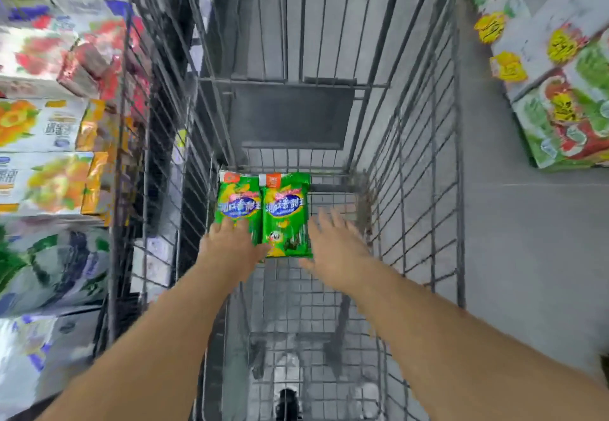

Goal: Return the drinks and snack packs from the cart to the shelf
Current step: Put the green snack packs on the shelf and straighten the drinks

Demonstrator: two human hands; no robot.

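Note:
Two green snack packs lie side by side on the bottom of the wire cart (412, 190): the left pack (237, 203) and the right pack (286, 216). My left hand (227, 249) rests on the lower end of the left pack, its fingers bent over the edge; whether it grips the pack is unclear. My right hand (336, 249) hovers just right of the right pack with fingers spread, holding nothing. Both forearms reach down into the cart. The picture is blurred by motion.
Stacked drink cartons (46, 153) with fruit pictures fill the shelf on the left, close against the cart's side. More boxed goods (566, 101) stand on the grey floor at the right. A dark panel (290, 120) hangs at the cart's far end.

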